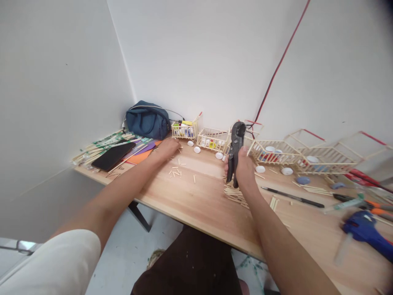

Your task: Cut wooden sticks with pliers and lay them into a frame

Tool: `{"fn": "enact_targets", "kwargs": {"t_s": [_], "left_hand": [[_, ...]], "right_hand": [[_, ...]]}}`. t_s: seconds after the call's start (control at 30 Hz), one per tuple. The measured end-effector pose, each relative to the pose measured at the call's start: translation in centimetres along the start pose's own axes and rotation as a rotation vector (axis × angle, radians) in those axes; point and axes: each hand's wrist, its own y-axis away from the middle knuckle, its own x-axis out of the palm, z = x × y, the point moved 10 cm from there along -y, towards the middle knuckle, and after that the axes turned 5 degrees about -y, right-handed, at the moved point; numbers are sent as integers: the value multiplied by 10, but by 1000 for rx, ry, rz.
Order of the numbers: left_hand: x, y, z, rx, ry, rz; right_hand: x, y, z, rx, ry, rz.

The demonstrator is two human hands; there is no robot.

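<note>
My right hand (245, 166) is wrapped round a black plier-like hand tool (237, 149), held upright above the table, its rounded head at the top. Under that hand lies a pile of short thin wooden sticks (235, 192). My left hand (171, 145) reaches to the back of the table, low over the surface. Its fingers are small and blurred, so I cannot make out whether they hold anything. Close by are cut stick pieces (176, 170) and a small stick-built cart (186, 130) with small coloured items inside.
More stick carts (276, 151) with white disc wheels line the wall. A blue pouch (147, 119), black phone (113, 156) and orange sheet (139, 157) lie left. To the right are a black pen (293, 197), a blue glue gun (365, 229) and orange-handled pliers (377, 209).
</note>
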Motion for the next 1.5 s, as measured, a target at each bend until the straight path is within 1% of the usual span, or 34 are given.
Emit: {"fn": "enact_targets", "kwargs": {"t_s": [0.07, 0.17, 0.23, 0.33, 0.4, 0.47, 0.53, 0.6, 0.63, 0.67, 0.73, 0.8, 0.9, 0.97, 1.03, 1.1, 1.2, 1.4, 1.5], "left_hand": [[7, -4, 1, 20, -2, 14], [9, -5, 5, 28, 28, 17], [6, -4, 8, 12, 66, 12], [-3, 1, 12, -57, 150, -19], [-10, 8, 7, -112, 235, -45], [-13, 17, -9, -136, 350, -47], [-12, 25, -38, -110, 550, -3], [-4, 35, -70, -132, 1216, 102], [0, 39, -87, -149, 1433, 168], [2, 42, -102, -162, 1579, 227], [4, 45, -124, -168, 1710, 284], [5, 43, -136, -163, 1733, 274], [11, 39, -142, -165, 1732, 247], [18, 40, -143, -184, 1746, 271], [24, 43, -144, -221, 1774, 326], [28, 48, -146, -255, 1797, 395], [28, 53, -148, -271, 1811, 464], [27, 55, -148, -303, 1820, 488], [26, 55, -149, -305, 1828, 482]], "right_hand": [[2, 2, 0, -5, 9, 10], [3, 4, 1, -24, -6, 9], [3, 3, 1, -35, -17, 3], [6, 1, 1, -50, -23, 18], [11, 0, 4, -74, -35, 56], [17, -1, 6, -94, -38, 99], [21, -2, 7, -104, 6, 119], [23, -2, 7, -118, 67, 126], [23, -2, 8, -132, 89, 132], [24, -2, 9, -147, 105, 142], [26, -2, 9, -167, 134, 164], [28, -3, 7, -170, 188, 178], [26, -7, 1, -153, 305, 165], [24, -10, -4, -138, 366, 141], [21, -13, -7, -130, 395, 121], [19, -14, -8, -131, 396, 105], [18, -13, -8, -135, 354, 94], [20, -12, -13, -111, 283, 117], [19, -13, -15, -105, 253, 97]]}}
